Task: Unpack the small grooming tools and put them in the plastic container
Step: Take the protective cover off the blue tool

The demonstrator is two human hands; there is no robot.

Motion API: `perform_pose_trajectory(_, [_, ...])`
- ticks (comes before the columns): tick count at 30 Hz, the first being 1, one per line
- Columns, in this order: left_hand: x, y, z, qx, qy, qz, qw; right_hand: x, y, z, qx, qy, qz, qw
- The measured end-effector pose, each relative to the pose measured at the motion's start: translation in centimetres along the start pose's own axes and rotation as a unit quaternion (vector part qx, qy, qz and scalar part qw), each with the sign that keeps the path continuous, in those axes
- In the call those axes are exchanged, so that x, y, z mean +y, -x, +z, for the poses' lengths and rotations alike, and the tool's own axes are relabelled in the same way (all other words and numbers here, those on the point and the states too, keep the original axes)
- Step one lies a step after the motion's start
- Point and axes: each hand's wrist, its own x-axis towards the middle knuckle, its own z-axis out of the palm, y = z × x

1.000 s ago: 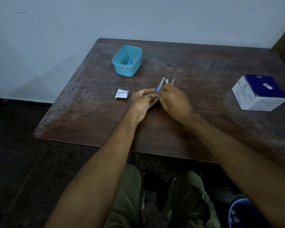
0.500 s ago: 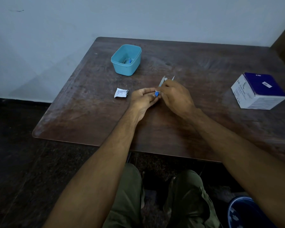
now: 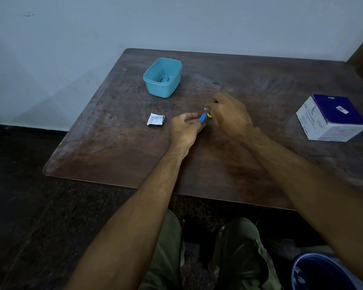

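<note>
Dark wooden table (image 3: 122,143): left hand (image 3: 184,127) pinches blue tool (image 3: 202,117), right hand (image 3: 228,114) closed on its wrapper end; light, stiff, best held mid-body.

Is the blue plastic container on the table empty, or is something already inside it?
Not empty. The container stands open, without a lid, and a few small blue and grey items lie on its bottom.
</note>
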Motion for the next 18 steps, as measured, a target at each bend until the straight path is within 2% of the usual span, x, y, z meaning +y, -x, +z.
perform_pose_trajectory(5, [-0.1,0.0,0.0,-0.001,0.000,0.007,1.000,-0.7,0.8,0.5,-0.012,0.031,-0.086,0.996])
perform_pose_trajectory(9, [-0.1,0.1,0.0,-0.002,-0.005,0.016,1.000,1.0,0.1,0.2,0.017,0.033,-0.042,0.998])
perform_pose_trajectory(13, [-0.1,0.1,0.0,-0.006,-0.010,0.019,1.000,1.2,0.1,0.6,0.007,0.032,-0.064,0.997])
perform_pose_trajectory(14, [0.0,0.1,0.0,-0.008,-0.006,0.018,1.000,1.2,0.2,0.8,0.014,0.018,-0.049,0.999])
perform_pose_trajectory(18, [0.0,-0.1,-0.4,-0.017,-0.006,0.011,1.000,2.6,-0.5,1.8,0.054,-0.113,0.110,0.986])
